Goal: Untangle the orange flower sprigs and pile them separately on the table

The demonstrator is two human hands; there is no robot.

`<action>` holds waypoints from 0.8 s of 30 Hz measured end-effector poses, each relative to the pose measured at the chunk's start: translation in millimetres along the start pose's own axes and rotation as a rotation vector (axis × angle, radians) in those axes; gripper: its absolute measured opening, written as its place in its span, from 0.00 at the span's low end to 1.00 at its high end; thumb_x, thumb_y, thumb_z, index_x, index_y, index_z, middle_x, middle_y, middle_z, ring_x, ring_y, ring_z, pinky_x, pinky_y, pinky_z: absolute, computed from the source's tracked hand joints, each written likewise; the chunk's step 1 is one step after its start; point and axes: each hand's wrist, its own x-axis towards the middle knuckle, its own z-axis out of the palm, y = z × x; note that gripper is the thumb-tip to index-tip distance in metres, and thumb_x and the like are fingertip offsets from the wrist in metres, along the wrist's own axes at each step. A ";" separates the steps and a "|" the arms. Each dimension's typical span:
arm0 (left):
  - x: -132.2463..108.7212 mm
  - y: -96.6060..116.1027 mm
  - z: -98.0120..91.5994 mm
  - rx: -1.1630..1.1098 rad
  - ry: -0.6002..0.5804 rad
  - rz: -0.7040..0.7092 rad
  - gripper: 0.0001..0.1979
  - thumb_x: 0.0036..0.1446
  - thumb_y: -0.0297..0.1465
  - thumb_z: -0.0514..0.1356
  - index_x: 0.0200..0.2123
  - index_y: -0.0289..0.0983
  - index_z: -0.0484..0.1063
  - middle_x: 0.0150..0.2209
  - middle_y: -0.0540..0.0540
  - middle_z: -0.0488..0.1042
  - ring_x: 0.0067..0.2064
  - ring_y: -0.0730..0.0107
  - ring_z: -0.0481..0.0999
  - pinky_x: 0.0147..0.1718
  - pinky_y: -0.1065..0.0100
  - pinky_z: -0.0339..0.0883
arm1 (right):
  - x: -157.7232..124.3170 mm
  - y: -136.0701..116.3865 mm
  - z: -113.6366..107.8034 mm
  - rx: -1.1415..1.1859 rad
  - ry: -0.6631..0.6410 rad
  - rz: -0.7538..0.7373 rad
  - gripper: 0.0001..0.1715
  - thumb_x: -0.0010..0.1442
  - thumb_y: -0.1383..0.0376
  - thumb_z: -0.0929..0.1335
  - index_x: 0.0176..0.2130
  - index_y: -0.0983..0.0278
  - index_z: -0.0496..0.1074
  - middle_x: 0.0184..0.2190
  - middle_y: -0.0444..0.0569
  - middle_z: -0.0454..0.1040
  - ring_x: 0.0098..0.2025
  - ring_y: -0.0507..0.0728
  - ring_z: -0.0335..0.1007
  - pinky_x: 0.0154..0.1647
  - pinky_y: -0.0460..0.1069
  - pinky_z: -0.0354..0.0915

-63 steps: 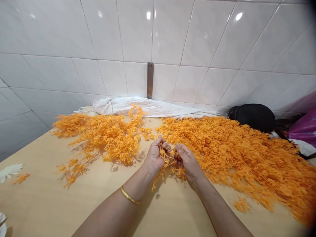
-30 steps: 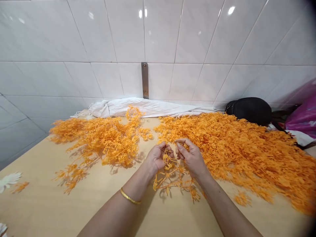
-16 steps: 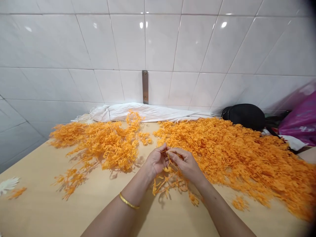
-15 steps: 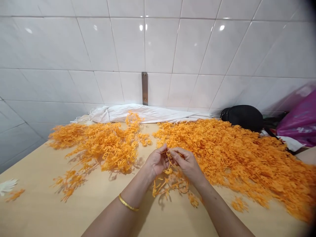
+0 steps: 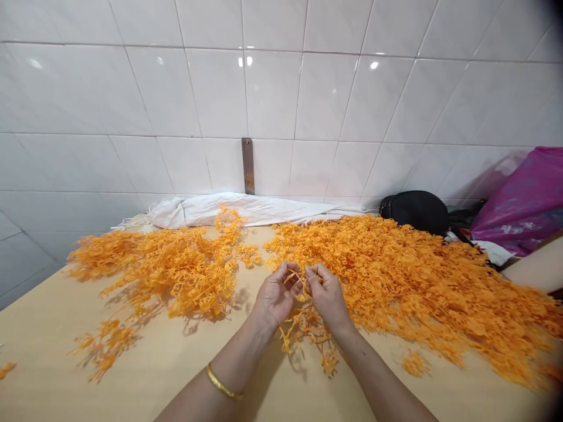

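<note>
Near the middle of the table, my left hand (image 5: 275,296) is turned palm up, its thumb and fingers closed on a thin orange strand (image 5: 301,288). My right hand (image 5: 326,293) pinches the same strand between thumb and fingers, just right of the left fingertips. Below both hands hangs or lies an orange sprig (image 5: 308,328) with branching, frilly ends; whether it touches the table is unclear. A large heap of orange sprigs (image 5: 409,281) spreads to the right. The smaller heap (image 5: 189,269) lies to the left, with a loose cluster (image 5: 109,343) at its front.
A white cloth (image 5: 264,210) runs along the tiled wall behind the heaps. At the back right are a black pouch (image 5: 416,212) and a purple bag (image 5: 523,199). Part of another person's arm (image 5: 534,269) shows at the right edge. One small orange piece (image 5: 416,363) lies front right.
The view has shifted, so the heaps appear further left and slightly lower. My hands have moved slightly apart at the fingertips, still on the strand. More of the person's arm shows at right.
</note>
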 end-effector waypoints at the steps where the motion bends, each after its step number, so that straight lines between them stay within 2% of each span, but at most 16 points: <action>1: -0.1 0.8 0.3 -0.015 0.009 -0.014 0.08 0.53 0.26 0.54 0.24 0.31 0.69 0.26 0.46 0.69 0.27 0.77 0.68 0.25 0.75 0.65 | 0.0 1.6 1.0 0.017 -0.002 0.016 0.17 0.56 0.56 0.61 0.22 0.63 0.59 0.16 0.39 0.56 0.19 0.49 0.50 0.20 0.44 0.50; 5: -0.6 2.5 1.1 0.032 0.048 -0.012 0.07 0.52 0.24 0.54 0.25 0.30 0.70 0.23 0.47 0.67 0.22 0.81 0.65 0.18 0.79 0.60 | -0.9 2.7 3.5 0.073 -0.050 0.030 0.16 0.56 0.55 0.61 0.24 0.63 0.61 0.18 0.40 0.58 0.20 0.49 0.52 0.21 0.44 0.52; 8: -0.4 2.7 1.4 0.088 0.072 -0.006 0.07 0.52 0.23 0.54 0.25 0.29 0.70 0.18 0.50 0.62 0.17 0.84 0.58 0.12 0.81 0.52 | -1.6 0.9 3.9 0.048 -0.105 -0.029 0.13 0.54 0.56 0.63 0.27 0.64 0.65 0.23 0.43 0.66 0.26 0.51 0.60 0.28 0.45 0.57; 10: -0.1 2.4 1.3 0.087 0.065 -0.014 0.07 0.52 0.23 0.54 0.26 0.28 0.70 0.18 0.51 0.61 0.17 0.84 0.58 0.12 0.81 0.52 | -1.6 1.1 3.7 0.032 -0.142 -0.038 0.13 0.54 0.56 0.63 0.28 0.64 0.66 0.25 0.45 0.69 0.29 0.52 0.63 0.31 0.46 0.58; 14: 1.4 0.2 -0.8 -0.039 -0.016 -0.021 0.07 0.53 0.24 0.53 0.27 0.28 0.69 0.22 0.47 0.66 0.18 0.83 0.60 0.13 0.81 0.53 | -1.2 4.9 4.6 0.062 -0.132 0.022 0.18 0.55 0.53 0.60 0.27 0.64 0.67 0.21 0.44 0.67 0.26 0.52 0.61 0.26 0.46 0.58; 19: 2.6 -3.0 -3.2 -0.258 -0.054 -0.127 0.12 0.57 0.25 0.49 0.24 0.29 0.66 0.23 0.46 0.66 0.17 0.85 0.58 0.15 0.81 0.56 | -2.9 3.2 11.9 0.456 -0.118 0.180 0.17 0.53 0.52 0.63 0.31 0.63 0.68 0.25 0.45 0.70 0.25 0.52 0.64 0.24 0.46 0.59; 24: 1.4 -3.1 -2.0 -0.269 -0.053 -0.111 0.12 0.57 0.26 0.47 0.25 0.29 0.66 0.24 0.46 0.68 0.19 0.84 0.61 0.20 0.77 0.63 | -3.8 -2.5 16.6 0.745 -0.079 0.348 0.13 0.48 0.55 0.68 0.29 0.64 0.69 0.23 0.44 0.71 0.24 0.51 0.65 0.23 0.45 0.59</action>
